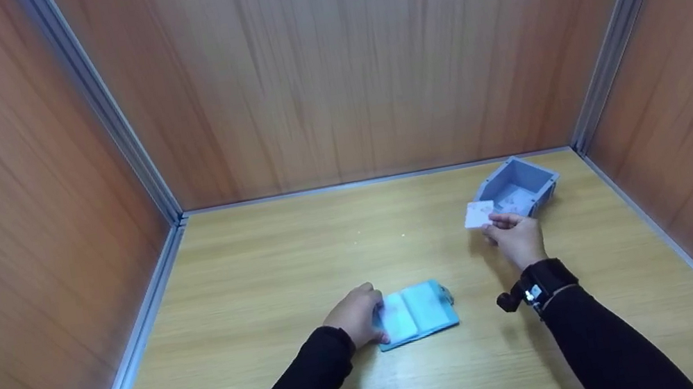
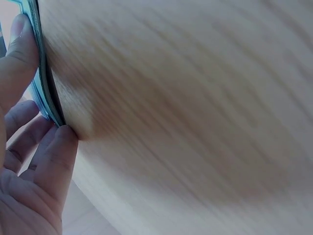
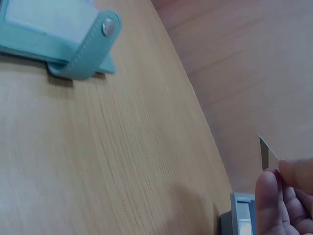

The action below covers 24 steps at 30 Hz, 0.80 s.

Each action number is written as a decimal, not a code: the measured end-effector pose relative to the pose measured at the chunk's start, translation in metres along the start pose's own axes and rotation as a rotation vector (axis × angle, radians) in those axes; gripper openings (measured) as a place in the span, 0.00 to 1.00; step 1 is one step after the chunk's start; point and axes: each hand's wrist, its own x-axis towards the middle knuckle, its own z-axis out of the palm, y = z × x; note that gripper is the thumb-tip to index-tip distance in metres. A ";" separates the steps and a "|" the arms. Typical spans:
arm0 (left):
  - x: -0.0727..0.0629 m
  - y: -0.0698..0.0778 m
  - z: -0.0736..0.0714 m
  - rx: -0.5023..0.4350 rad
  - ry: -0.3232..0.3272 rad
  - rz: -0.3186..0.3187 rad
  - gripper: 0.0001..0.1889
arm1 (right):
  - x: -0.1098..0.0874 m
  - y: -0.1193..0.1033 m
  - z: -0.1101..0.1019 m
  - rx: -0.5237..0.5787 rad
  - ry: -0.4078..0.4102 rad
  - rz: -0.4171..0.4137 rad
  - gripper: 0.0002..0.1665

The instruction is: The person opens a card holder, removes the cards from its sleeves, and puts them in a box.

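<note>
A light-blue card holder point(image 1: 427, 308) lies spread open on the table, its clear pages showing. The left hand point(image 1: 357, 314) grips its left side, with thumb and fingers at the edges; the left wrist view shows the thumb point(image 2: 20, 49) over the cover's edge. At its right end is a strap with a metal snap point(image 3: 108, 27), undone. Farther right, the right hand point(image 1: 518, 242) pinches a small white card point(image 1: 478, 214) between thumb and fingers. That card is raised beside the near left side of a grey bin point(image 1: 519, 175), overlapping it in the head view.
More pale cards point(image 1: 512, 203) show inside the bin. The wooden table point(image 1: 272, 256) is enclosed by a back panel point(image 1: 353, 66) and two side panels, with metal strips along the corners. A dark band with a small device point(image 1: 540, 285) is on the right wrist.
</note>
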 end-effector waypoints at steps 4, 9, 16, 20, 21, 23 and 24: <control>-0.001 0.001 -0.002 0.004 0.003 0.000 0.30 | 0.011 0.003 -0.005 -0.032 0.059 -0.021 0.23; -0.002 0.001 -0.002 0.010 0.005 0.000 0.31 | 0.021 0.006 -0.009 -0.066 0.111 -0.030 0.23; -0.005 0.002 -0.004 0.011 0.005 0.011 0.30 | 0.027 0.012 -0.014 -0.086 0.152 -0.021 0.21; -0.007 0.004 -0.005 0.010 0.009 0.018 0.29 | 0.029 0.012 -0.017 -0.088 0.176 -0.029 0.21; -0.007 0.004 -0.005 0.010 0.009 0.018 0.29 | 0.030 0.012 -0.018 -0.085 0.181 -0.025 0.21; -0.007 0.003 -0.004 0.012 0.005 0.013 0.29 | 0.031 0.012 -0.020 -0.071 0.193 -0.012 0.21; -0.007 0.002 -0.003 0.010 0.005 0.013 0.29 | 0.031 0.012 -0.021 -0.064 0.199 -0.006 0.20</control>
